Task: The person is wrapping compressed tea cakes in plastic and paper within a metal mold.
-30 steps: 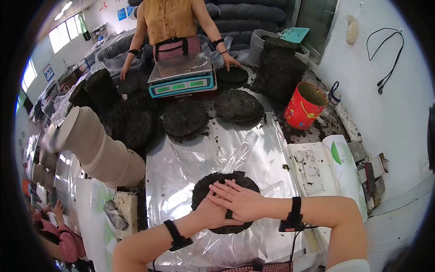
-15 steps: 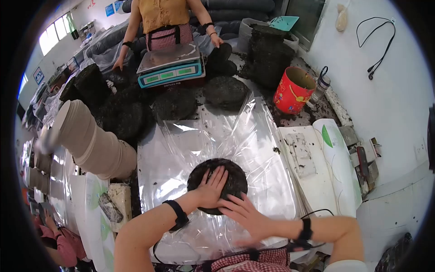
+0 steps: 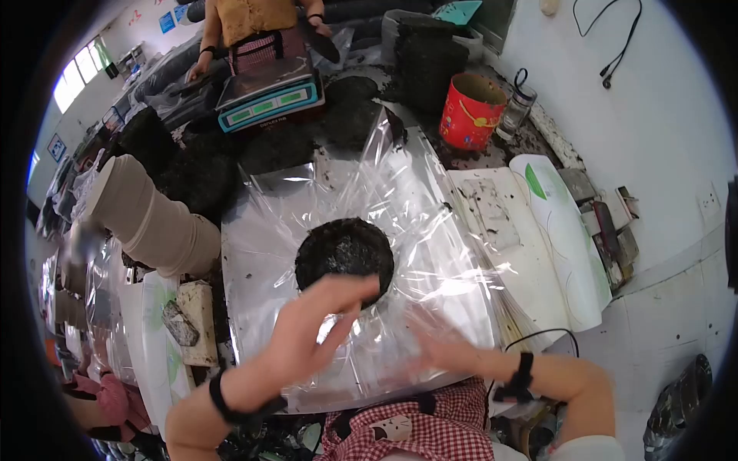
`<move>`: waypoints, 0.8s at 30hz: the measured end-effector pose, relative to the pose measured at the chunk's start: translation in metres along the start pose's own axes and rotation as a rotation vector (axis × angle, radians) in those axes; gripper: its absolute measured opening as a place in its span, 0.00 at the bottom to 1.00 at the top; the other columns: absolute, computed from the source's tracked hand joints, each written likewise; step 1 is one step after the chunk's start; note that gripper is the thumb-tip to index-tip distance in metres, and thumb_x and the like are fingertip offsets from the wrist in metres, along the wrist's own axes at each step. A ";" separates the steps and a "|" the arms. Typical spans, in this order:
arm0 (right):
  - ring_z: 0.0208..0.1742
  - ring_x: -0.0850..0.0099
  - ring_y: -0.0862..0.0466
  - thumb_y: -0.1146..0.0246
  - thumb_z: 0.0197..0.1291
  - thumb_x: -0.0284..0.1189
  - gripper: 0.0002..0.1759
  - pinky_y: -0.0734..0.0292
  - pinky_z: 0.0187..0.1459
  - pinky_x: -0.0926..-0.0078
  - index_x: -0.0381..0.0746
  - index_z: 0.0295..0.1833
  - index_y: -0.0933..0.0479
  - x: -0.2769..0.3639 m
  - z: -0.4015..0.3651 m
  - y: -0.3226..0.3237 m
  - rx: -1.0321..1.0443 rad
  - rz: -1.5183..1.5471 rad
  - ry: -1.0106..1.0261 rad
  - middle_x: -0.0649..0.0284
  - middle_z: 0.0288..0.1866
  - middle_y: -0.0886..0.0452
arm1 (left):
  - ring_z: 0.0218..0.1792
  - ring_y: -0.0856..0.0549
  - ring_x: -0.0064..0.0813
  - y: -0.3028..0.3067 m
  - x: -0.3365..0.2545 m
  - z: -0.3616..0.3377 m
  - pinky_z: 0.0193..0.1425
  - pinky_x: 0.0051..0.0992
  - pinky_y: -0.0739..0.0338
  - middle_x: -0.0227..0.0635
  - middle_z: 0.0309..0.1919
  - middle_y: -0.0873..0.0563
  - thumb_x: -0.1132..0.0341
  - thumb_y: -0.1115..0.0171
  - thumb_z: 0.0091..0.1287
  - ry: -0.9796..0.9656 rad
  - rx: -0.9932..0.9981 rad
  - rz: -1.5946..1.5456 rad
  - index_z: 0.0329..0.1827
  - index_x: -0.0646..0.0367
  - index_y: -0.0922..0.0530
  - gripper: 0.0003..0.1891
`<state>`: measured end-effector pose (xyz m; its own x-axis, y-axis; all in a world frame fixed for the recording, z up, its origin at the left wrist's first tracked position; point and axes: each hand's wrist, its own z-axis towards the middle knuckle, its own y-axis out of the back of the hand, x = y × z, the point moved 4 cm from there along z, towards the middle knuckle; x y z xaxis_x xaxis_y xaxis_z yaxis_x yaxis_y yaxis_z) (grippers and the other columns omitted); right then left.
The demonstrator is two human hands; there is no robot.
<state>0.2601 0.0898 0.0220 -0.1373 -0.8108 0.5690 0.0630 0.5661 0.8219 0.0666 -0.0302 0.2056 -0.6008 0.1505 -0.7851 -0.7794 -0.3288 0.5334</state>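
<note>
A round, flat cake of dark, rough material lies on a sheet of clear, shiny plastic film in the middle of the table. My left hand hovers over the cake's near edge, with its fingers stretched out and the thumb apart, holding nothing. To the right of the cake, my right hand is over the film, smeared by motion; its fingers look extended and no object shows in them. The film is wrinkled and its far edge stands up in a peak.
Opposite, a person stands behind a digital scale, holding a dark flat piece. A leaning stack of beige discs stands left. Dark cakes and a red bucket are at the back; a white-and-green roll lies right.
Both hands have come off the dark cake, which they were pressing, and drawn back toward me. The view has shifted. The person opposite has raised a dark flat piece.
</note>
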 end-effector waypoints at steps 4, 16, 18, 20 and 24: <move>0.81 0.40 0.49 0.34 0.52 0.66 0.58 0.58 0.79 0.43 0.41 0.79 0.42 0.018 0.098 0.061 -0.392 -0.100 0.198 0.42 0.75 0.37 | 0.65 0.22 0.48 -0.084 -0.027 -0.097 0.68 0.37 0.26 0.47 0.64 0.21 0.66 0.29 0.63 0.002 0.474 -0.312 0.68 0.59 0.25 0.29; 0.45 0.52 0.15 0.26 0.50 0.40 0.20 0.21 0.51 0.60 0.37 0.43 0.16 0.043 0.117 0.048 -0.340 0.040 0.095 0.54 0.36 0.15 | 0.53 0.21 0.46 -0.054 0.149 -0.031 0.60 0.42 0.31 0.43 0.46 0.18 0.72 0.30 0.51 0.349 -0.286 0.523 0.51 0.61 0.24 0.23; 0.55 0.52 0.19 0.24 0.50 0.35 0.25 0.25 0.62 0.60 0.36 0.53 0.19 0.031 0.115 0.079 -0.954 0.293 0.066 0.52 0.49 0.18 | 0.53 0.21 0.45 -0.062 0.149 -0.022 0.60 0.41 0.32 0.42 0.46 0.18 0.72 0.30 0.51 0.321 -0.256 0.656 0.51 0.61 0.24 0.22; 0.57 0.52 0.21 0.24 0.51 0.33 0.27 0.27 0.64 0.59 0.36 0.57 0.21 0.034 0.137 0.089 -1.146 0.339 -0.062 0.50 0.55 0.20 | 0.56 0.23 0.48 -0.068 0.155 -0.022 0.59 0.41 0.31 0.46 0.48 0.20 0.73 0.28 0.49 0.341 -0.119 0.738 0.53 0.63 0.27 0.26; 0.58 0.52 0.21 0.29 0.49 0.26 0.23 0.29 0.67 0.58 0.37 0.54 0.20 0.032 0.166 0.058 -0.416 0.770 0.176 0.53 0.55 0.20 | 0.68 0.33 0.52 -0.048 0.161 -0.048 0.66 0.45 0.30 0.50 0.69 0.39 0.74 0.25 0.43 0.273 -0.528 0.096 0.67 0.65 0.35 0.44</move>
<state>0.0948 0.1212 0.0835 0.2427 -0.2585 0.9350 0.4335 0.8912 0.1338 0.0157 -0.0348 0.0389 -0.5422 -0.1242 -0.8310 -0.4886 -0.7580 0.4321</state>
